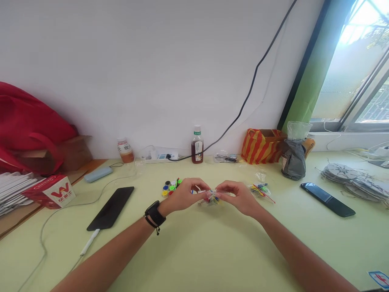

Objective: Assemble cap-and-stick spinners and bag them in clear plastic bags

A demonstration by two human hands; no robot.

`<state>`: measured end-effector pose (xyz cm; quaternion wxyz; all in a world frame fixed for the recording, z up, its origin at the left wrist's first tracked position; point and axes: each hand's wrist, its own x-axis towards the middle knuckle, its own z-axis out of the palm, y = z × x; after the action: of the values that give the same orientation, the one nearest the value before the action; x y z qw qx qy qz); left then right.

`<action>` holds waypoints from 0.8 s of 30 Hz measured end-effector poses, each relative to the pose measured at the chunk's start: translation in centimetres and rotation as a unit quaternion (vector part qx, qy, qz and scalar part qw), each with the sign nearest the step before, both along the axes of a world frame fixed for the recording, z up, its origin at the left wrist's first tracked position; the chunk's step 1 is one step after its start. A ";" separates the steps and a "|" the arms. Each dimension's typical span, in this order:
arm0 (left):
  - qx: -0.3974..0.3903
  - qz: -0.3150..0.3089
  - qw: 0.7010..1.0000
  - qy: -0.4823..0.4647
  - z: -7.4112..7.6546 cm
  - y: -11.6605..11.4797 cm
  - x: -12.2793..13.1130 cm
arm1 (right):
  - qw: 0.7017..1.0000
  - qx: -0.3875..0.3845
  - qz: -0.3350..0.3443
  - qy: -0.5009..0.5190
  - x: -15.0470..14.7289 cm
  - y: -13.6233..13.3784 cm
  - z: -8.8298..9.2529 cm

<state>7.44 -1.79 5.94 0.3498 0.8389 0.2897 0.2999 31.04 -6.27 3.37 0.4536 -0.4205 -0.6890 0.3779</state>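
Both hands meet over the middle of the pale green table, pinching the top of a small clear plastic bag [212, 199] with colourful bits inside. My left hand [186, 195], with a black watch [155, 213] on its wrist, is closed on the bag's left side. Thumb and fingers of my right hand [237, 197] grip its right side. Just behind my left hand lie several small round coloured caps [167, 188], partly covered by it. To the right of my right hand rests another clear bag [261, 190] with thin coloured pieces in it.
A black phone [111, 208] on a charging cable lies left; another phone [327, 199] lies right. Along the wall stand a dark drink bottle [197, 146], a jar [125, 151], a power strip [161, 155] and a striped bag [261, 147]. Grey discs [340, 172] are piled far right.
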 end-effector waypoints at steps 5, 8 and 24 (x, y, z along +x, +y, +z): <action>0.084 0.001 0.996 0.030 0.8 -0.7 0.2 | 0.996 0.048 -0.042 -0.069 0.1 -0.2 0.1; 0.099 0.005 0.994 0.052 1.0 -0.7 0.1 | 0.986 0.096 -0.058 -0.121 0.2 -0.3 0.2; 0.027 -0.040 0.997 0.058 0.4 -0.6 0.3 | 0.981 0.102 -0.008 -0.166 0.1 -0.3 -0.8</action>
<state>7.70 -2.37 6.34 0.3214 0.8749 0.2678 0.2441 31.15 -6.57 2.55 0.3760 -0.4344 -0.7863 0.2274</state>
